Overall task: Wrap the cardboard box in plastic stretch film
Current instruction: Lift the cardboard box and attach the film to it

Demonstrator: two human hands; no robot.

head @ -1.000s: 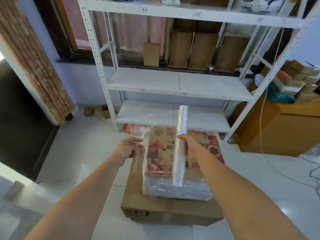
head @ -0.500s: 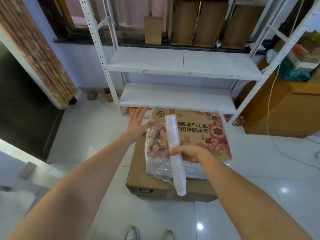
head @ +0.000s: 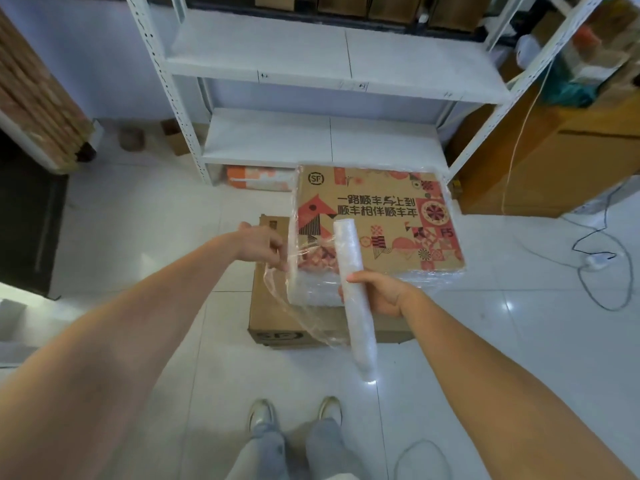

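Observation:
A printed cardboard box (head: 381, 216) with red patterns lies flat on a larger plain brown box (head: 277, 317) on the floor. Clear film covers its sides and near left part. My right hand (head: 377, 292) grips a roll of stretch film (head: 355, 296) at its middle, tilted over the box's near edge. My left hand (head: 261, 245) pinches the loose film sheet (head: 298, 306) at the box's left edge. The sheet sags from that hand down to the roll.
A white metal shelf rack (head: 311, 140) stands just behind the boxes. A wooden cabinet (head: 554, 161) is at the right, with cables and a power strip (head: 599, 261) on the white tile floor. My shoes (head: 294, 414) are below the boxes.
My left hand went from flat and open over the box's far left corner to pinching the film at the left edge. The roll dropped lower and nearer to me. The view tilted down.

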